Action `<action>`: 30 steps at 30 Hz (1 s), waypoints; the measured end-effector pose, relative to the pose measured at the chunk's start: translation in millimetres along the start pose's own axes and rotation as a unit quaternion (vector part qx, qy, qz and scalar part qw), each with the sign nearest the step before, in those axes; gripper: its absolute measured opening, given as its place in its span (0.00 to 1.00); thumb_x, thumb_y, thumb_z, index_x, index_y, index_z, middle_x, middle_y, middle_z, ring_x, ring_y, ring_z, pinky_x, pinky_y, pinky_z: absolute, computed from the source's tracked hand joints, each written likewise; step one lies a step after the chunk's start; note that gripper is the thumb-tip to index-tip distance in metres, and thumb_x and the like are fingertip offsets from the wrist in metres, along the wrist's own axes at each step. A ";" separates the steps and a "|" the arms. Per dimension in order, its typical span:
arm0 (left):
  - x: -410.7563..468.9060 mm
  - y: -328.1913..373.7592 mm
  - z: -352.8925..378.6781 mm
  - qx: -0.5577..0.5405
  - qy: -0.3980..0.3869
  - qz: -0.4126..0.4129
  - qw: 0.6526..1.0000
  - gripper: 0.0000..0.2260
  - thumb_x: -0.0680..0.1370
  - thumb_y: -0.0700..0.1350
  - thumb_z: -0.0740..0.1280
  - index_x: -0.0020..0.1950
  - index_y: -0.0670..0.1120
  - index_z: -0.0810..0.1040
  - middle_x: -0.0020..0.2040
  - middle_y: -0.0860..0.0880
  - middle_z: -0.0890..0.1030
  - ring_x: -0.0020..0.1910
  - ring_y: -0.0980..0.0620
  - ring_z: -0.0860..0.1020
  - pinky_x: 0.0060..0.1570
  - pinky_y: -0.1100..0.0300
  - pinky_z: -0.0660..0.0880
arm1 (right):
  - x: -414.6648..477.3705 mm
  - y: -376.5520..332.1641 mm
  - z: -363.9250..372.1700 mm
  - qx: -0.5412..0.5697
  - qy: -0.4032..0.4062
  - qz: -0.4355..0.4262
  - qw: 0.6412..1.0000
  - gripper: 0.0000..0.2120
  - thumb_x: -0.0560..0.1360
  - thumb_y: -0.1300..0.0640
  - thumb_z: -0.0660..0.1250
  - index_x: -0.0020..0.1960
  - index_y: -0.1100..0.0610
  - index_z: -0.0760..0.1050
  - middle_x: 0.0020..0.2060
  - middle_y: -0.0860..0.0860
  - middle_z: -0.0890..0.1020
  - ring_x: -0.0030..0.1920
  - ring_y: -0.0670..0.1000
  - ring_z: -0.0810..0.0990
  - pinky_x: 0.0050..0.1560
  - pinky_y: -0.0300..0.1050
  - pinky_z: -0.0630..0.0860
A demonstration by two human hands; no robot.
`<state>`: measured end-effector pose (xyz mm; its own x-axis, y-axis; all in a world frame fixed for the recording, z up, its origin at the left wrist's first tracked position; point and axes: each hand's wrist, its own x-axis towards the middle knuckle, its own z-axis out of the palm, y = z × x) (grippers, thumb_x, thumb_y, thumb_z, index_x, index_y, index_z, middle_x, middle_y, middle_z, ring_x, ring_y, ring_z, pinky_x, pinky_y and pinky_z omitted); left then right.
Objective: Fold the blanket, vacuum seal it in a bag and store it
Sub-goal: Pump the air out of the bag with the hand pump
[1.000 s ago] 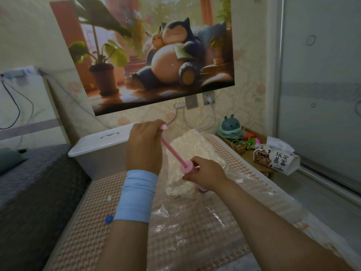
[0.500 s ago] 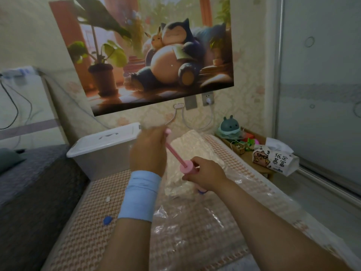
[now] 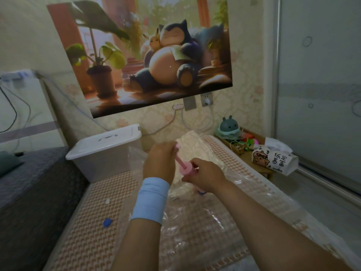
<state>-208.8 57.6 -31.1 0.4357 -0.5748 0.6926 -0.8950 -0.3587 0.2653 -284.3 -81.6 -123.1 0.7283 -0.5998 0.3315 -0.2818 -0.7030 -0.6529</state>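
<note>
A clear vacuum bag (image 3: 197, 218) lies on the patterned bed mat, with the folded pale blanket (image 3: 197, 149) inside it at the far end. A pink hand pump (image 3: 187, 169) stands on the bag. My right hand (image 3: 205, 177) grips the pump's barrel. My left hand (image 3: 159, 163), with a blue wristband below it, is closed on the pump's plunger handle, which is pushed down close to the barrel. The pump's foot on the bag is mostly hidden by my right hand.
A white lidded storage box (image 3: 105, 147) sits at the head of the mat. A small blue cap (image 3: 107, 222) and a white bit (image 3: 107, 201) lie on the mat at left. A tissue pack (image 3: 273, 159) and toys crowd the bedside table at right.
My left hand has pushed the plunger down, so the pink rod that showed is now nearly all inside the barrel. The right hand stayed on the barrel.
</note>
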 end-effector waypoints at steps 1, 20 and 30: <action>5.3 3.3 -13.9 0.000 0.061 0.018 0.998 0.10 0.81 0.47 0.61 0.53 0.45 0.81 0.44 0.45 0.80 0.46 0.45 0.76 0.44 0.58 0.69 | 0.6 1.5 -2.3 0.007 -0.001 0.000 1.000 0.21 0.64 0.36 0.75 0.52 0.44 0.75 0.45 0.42 0.83 0.44 0.47 0.80 0.43 0.44 0.75; 11.5 14.8 -42.5 0.018 0.164 0.054 0.985 0.09 0.81 0.45 0.62 0.54 0.46 0.81 0.45 0.48 0.81 0.47 0.46 0.75 0.45 0.58 0.69 | 0.5 2.5 -3.7 0.018 0.002 0.004 1.000 0.22 0.64 0.35 0.75 0.52 0.44 0.76 0.45 0.41 0.82 0.45 0.44 0.80 0.40 0.42 0.73; -17.6 -2.6 34.0 0.017 -0.146 -0.065 0.987 0.10 0.81 0.43 0.60 0.57 0.47 0.79 0.51 0.43 0.80 0.52 0.44 0.76 0.52 0.52 0.74 | -2.4 -7.0 8.0 -0.020 0.009 0.002 1.000 0.19 0.67 0.36 0.72 0.51 0.47 0.76 0.42 0.45 0.83 0.42 0.48 0.80 0.39 0.43 0.74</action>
<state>-210.9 43.6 -66.8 0.5594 -0.7086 0.4301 -0.8286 -0.4640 0.3133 -279.1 -72.2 -124.8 0.7152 -0.6100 0.3411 -0.3098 -0.7142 -0.6277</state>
